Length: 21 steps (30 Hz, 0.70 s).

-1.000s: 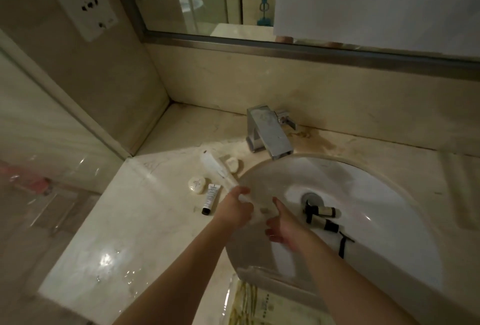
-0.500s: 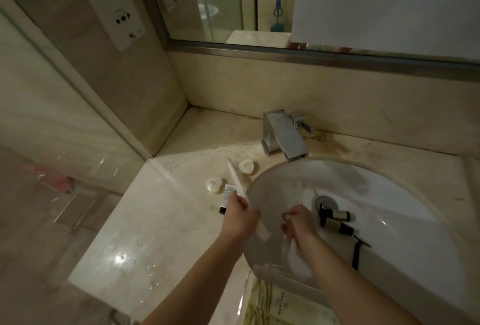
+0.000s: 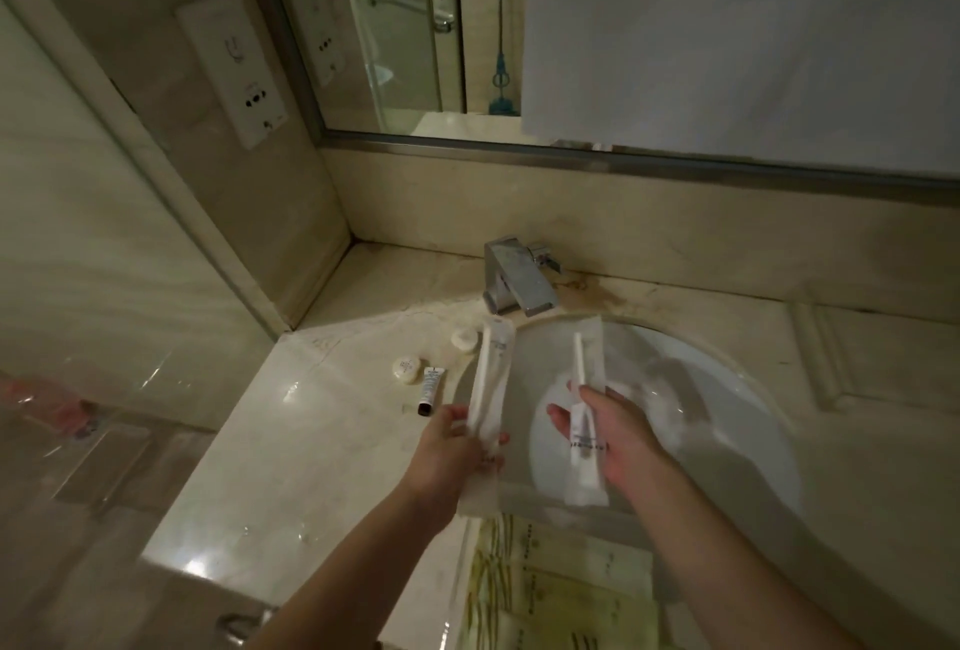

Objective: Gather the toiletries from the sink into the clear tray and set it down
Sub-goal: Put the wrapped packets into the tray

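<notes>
So two wrapped toothbrush packets are up in the air over the sink (image 3: 727,420), one per hand. The left hand (image 3: 447,446) has its grip wrapped round the lower part of the left packet (image 3: 491,379), fingers curled on it, packet standing nearly upright with its top end near the faucet (image 3: 519,280). The right hand (image 3: 613,436) lies palm-up with the right packet (image 3: 587,405) resting across it, thumb pinching it against the palm; you can see a white stick-shaped thing through the clear wrapper. The two packets sit side by side, close but not touching.

The basin itself looks blurry where it shows, so I can't tell what's lying in it.

Down at the bottom edge there's a clear tray (image 3: 462,576), right at the front of the bench (image 3: 291,467), with yellowish-green patterned packets (image 3: 561,582) inside it. Can't count those properly, they overlap.

On the bench left of the sink: one small tube (image 3: 430,389) with a dark cap, and two round white pieces, a wrapped round soap (image 3: 406,368) just beside the tube and a second round one (image 3: 464,339) nearer the faucet.

Behind it all, a mirror (image 3: 415,25) and a wall socket panel (image 3: 234,62).
</notes>
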### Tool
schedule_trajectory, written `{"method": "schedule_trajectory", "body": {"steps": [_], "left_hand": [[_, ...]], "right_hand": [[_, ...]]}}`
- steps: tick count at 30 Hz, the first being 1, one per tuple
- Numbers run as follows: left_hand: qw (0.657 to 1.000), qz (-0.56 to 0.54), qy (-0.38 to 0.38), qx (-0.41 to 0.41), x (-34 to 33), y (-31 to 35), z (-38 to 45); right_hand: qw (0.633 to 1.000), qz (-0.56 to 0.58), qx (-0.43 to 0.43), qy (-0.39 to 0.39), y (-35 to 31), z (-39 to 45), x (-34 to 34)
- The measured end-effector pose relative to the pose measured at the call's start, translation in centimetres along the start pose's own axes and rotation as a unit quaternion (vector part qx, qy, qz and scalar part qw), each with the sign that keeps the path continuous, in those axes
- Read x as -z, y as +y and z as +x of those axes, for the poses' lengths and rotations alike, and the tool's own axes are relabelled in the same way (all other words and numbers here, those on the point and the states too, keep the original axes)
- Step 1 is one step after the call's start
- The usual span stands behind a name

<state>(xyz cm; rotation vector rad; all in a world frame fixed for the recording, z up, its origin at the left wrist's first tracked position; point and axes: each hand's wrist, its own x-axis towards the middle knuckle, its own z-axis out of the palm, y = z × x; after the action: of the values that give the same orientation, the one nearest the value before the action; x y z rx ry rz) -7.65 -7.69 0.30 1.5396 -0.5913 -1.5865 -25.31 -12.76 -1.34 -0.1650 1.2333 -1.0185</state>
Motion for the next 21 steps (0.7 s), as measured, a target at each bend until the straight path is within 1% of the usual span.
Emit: {"method": "schedule_trajectory", "body": {"steps": [3,4,6,10,14,19,21], "left_hand": [[1.000,0.022,0.011,-0.003,-0.5,0.4,-1.4],[1.000,0.024,0.007,-0.004,-0.6,0.5,-1.8],[1.000,0.019,-0.014,-0.003,-1.0,0.7,-2.7],[0.998,0.026,-0.056,-0.027,-1.6,0.9,-3.9],[0.994,0.016,-0.105,-0.031,-2.2,1.7,-4.7],[0.993,-0.018,-0.119,-0.014,-3.1,3.3,-5.2],[0.991,-0.039,-0.124,-0.009,-3.5,4.0,-5.6]], "right_hand": [[0.999,0.035,0.010,-0.025,-0.4,-2.6,0.5],[0.999,0.027,0.017,-0.038,-0.4,-3.5,0.7],[0.998,0.002,0.039,-0.054,-0.5,-5.2,0.9],[0.994,0.045,0.074,-0.067,-0.8,-7.4,1.3],[0.992,0.049,0.106,-0.056,-1.9,-9.4,2.2],[0.990,0.040,0.137,-0.013,-3.5,-11.1,3.5],[0.989,0.042,0.143,-0.011,-4.2,-11.7,4.1]]}}
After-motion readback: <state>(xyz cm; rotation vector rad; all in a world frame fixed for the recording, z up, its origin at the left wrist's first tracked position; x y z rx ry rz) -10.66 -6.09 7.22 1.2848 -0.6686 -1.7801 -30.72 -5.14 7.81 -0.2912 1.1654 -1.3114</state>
